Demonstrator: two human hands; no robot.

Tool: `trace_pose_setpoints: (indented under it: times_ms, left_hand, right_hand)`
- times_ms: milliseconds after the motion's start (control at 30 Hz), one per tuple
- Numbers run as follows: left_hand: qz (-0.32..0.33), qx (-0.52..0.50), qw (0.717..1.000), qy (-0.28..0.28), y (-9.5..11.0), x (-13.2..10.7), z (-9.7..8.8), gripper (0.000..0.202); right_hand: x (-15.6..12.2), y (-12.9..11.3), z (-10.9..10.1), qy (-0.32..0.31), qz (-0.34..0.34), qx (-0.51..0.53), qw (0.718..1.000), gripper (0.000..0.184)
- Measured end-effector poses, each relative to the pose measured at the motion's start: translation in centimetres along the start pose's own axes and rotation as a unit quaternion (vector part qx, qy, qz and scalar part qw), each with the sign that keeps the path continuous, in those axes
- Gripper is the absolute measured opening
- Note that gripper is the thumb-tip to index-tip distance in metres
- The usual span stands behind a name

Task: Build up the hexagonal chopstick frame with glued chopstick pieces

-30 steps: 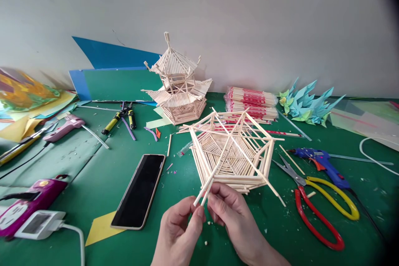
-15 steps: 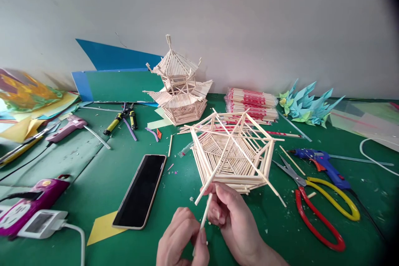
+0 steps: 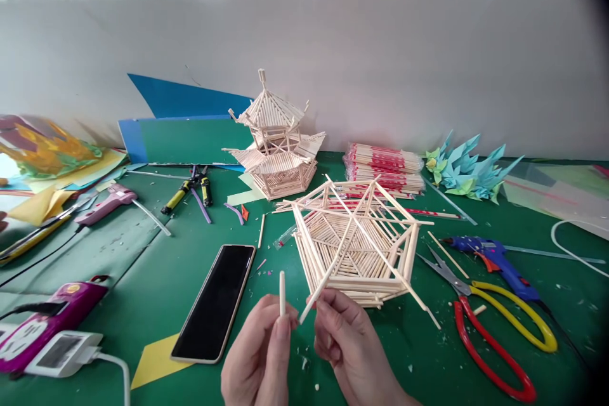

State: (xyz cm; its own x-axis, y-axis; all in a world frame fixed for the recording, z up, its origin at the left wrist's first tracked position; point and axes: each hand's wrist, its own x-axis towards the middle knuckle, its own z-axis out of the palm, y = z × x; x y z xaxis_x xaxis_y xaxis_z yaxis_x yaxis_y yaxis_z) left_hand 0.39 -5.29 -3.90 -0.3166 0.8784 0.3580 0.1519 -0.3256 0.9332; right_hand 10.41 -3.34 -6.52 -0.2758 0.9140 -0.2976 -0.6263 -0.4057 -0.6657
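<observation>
Between thumb and fingers of my left hand [image 3: 259, 352] a short wooden stick [image 3: 282, 292] is pinched, its tip pointing up. My right hand [image 3: 349, 346] is closed at the near-left corner of the hexagonal stick frame [image 3: 328, 284], its fingertips around the end of a long stick [image 3: 339, 255] that slants across the frame's top. That frame rests on the green table, with crossing sticks over a base of closely laid sticks. Behind it to the left stands a finished-looking stick pagoda [image 3: 276, 146] with two roof tiers.
Scissors [image 3: 476, 292] with red and yellow handles and a blue glue gun [image 3: 497, 260] lie to the right. A phone [image 3: 216, 304], pliers [image 3: 193, 190], a pink glue gun [image 3: 107, 206] and a purple power strip [image 3: 52, 323] are left. Packed sticks [image 3: 384, 170] and paper plants [image 3: 471, 168] stand behind.
My left hand has moved slightly left, and its stick now points upright, apart from the frame's stick. My right hand stays at the frame's corner. The view has tilted up a little.
</observation>
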Motion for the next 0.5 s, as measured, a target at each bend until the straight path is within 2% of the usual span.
trace_pose_setpoints:
  times_ms: [233,500]
  left_hand:
    - [-0.032,0.041,0.998,0.021,-2.7,1.5,0.3,0.015]
    - [-0.089,0.047,0.995,0.03,-5.7,1.2,0.2,0.019]
  right_hand:
    - [0.1,0.2,-0.2,-0.025,-0.002,0.005,1.0,0.025]
    - [0.0,0.2,0.0,-0.03,-0.006,0.013,0.999,0.026]
